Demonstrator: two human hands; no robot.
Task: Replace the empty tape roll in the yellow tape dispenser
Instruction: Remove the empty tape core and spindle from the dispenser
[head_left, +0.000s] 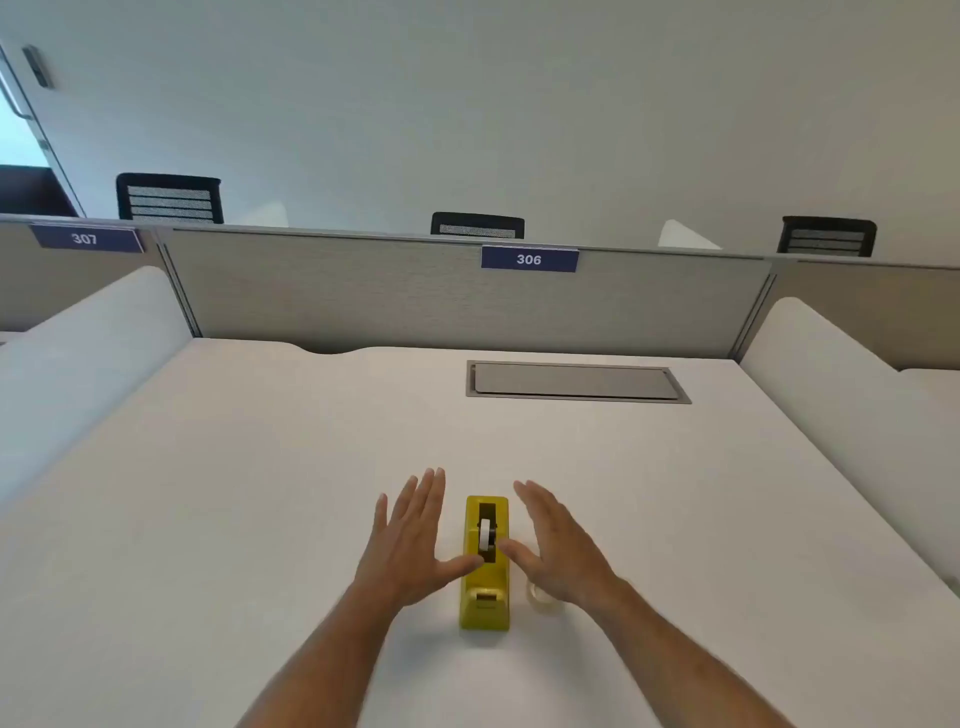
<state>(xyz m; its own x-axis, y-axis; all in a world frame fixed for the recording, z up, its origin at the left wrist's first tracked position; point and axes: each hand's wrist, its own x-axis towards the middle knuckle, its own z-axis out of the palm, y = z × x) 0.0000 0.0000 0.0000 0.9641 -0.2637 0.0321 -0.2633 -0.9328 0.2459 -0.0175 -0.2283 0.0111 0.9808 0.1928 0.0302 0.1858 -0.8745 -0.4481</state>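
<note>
A yellow tape dispenser (485, 571) stands on the white desk (260, 493), its cutter end toward me. A small white roll core (487, 534) sits in its slot. My left hand (410, 540) hovers flat and open just left of the dispenser, thumb tip near its side. My right hand (558, 551) hovers open just right of it, thumb close to the slot. A clear tape roll (540, 600) lies on the desk under my right wrist, mostly hidden by the hand.
A grey cable hatch (574, 382) is set into the desk at the back right. A fabric partition (363, 291) with a "306" label (529, 259) closes off the far edge. White side dividers (831, 374) flank the desk. Chairs (169, 200) stand beyond.
</note>
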